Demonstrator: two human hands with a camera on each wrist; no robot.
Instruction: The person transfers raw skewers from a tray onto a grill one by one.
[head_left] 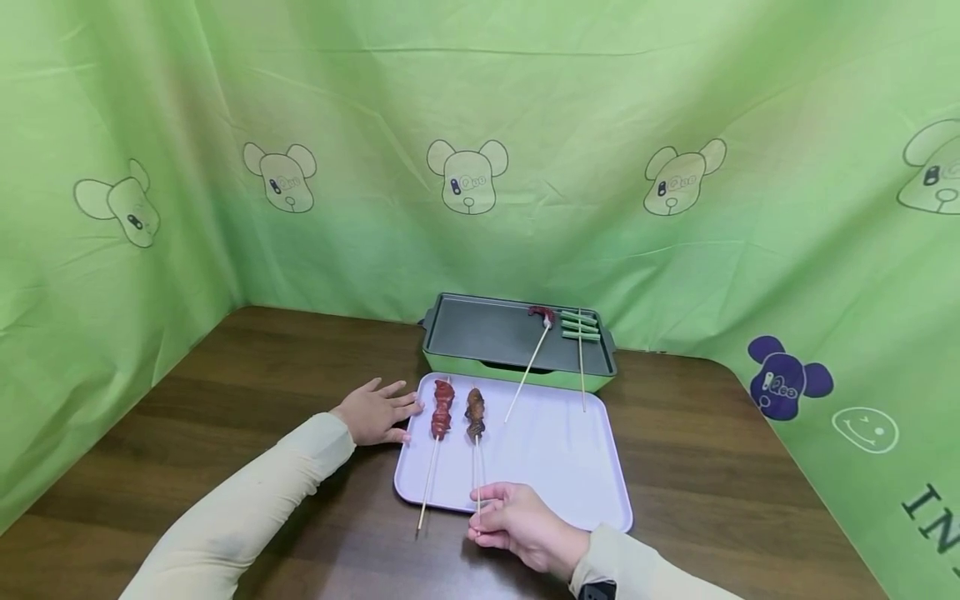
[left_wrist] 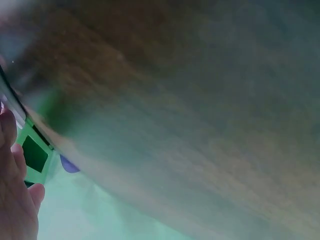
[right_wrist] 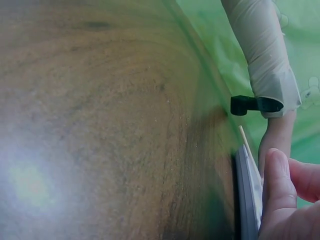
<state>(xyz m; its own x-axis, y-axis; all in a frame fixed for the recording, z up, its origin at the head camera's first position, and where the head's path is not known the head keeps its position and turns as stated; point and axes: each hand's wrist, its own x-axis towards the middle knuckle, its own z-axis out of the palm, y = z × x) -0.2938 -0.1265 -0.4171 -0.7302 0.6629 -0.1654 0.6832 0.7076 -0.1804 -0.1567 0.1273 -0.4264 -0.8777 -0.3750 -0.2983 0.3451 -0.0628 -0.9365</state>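
Note:
My right hand (head_left: 521,527) pinches the bare stick of a brown meat skewer (head_left: 475,412) near its lower end, at the front rim of a pale lilac tray (head_left: 555,467). The brown meat lies over the tray's left half. Left of it is a red meat skewer (head_left: 442,410), its stick reaching past the tray's front edge. With fingers spread, my left hand (head_left: 377,412) touches the tray's left rim. Part of that hand (left_wrist: 17,185) shows at the edge of the left wrist view. In the right wrist view, the right thumb and a finger (right_wrist: 278,175) appear beside a stick.
Behind the tray stands a grill with a dark plate (head_left: 480,329) and green base (head_left: 465,365). On its right side lie a green vegetable skewer (head_left: 581,327) and a skewer with a dark red curled piece (head_left: 542,315). Their sticks overhang the tray. Green curtains surround the wooden table (head_left: 300,358).

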